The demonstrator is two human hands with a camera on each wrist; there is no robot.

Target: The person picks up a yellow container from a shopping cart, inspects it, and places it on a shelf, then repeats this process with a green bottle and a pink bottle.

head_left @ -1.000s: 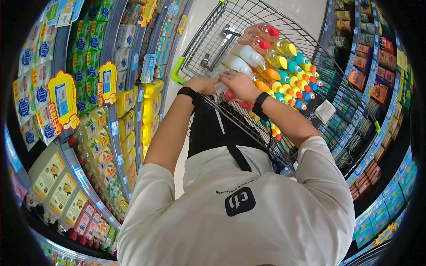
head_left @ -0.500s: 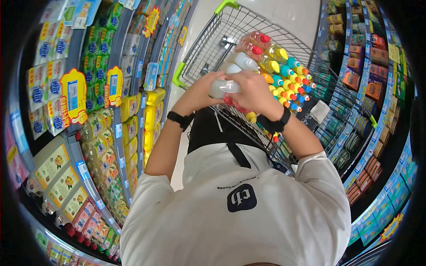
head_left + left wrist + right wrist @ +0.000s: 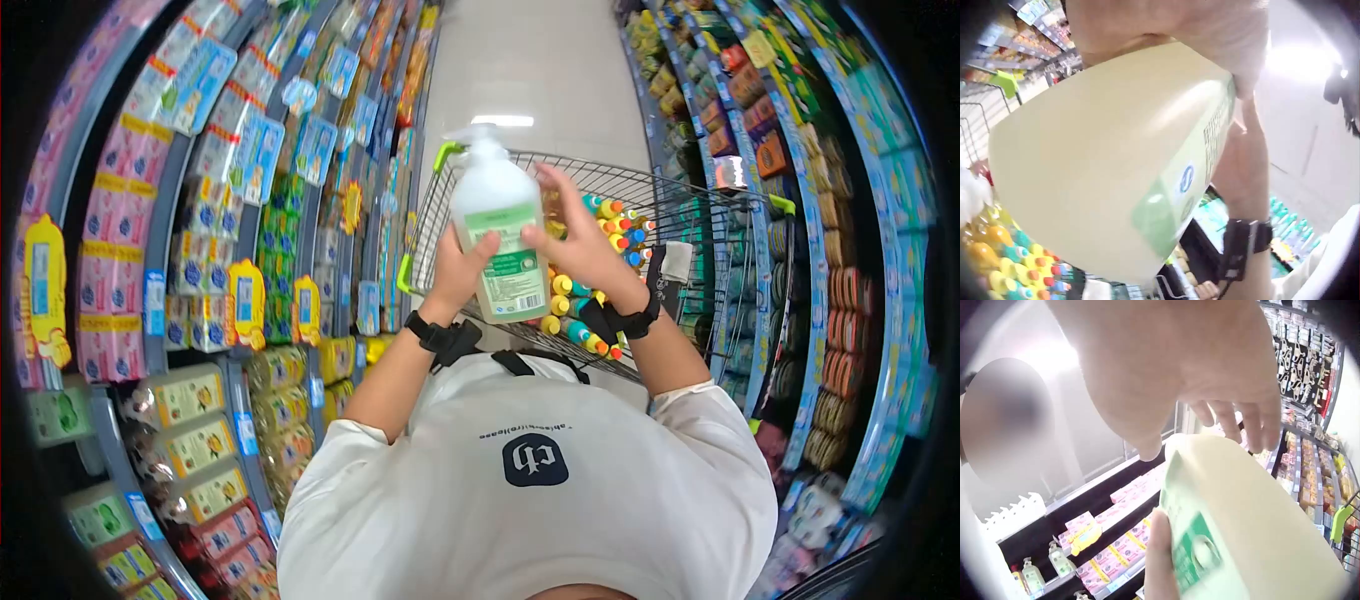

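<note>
Hands (image 3: 520, 255) hold bottle (image 3: 497, 225); cart (image 3: 700, 215) beyond

Wire cart (image 3: 720, 215) carries colourful capped bottles (image 3: 600, 225).

I count one pump bottle (image 3: 497, 225) held up, my two hands (image 3: 462, 268) on it, one cart (image 3: 700, 215) below.
</note>
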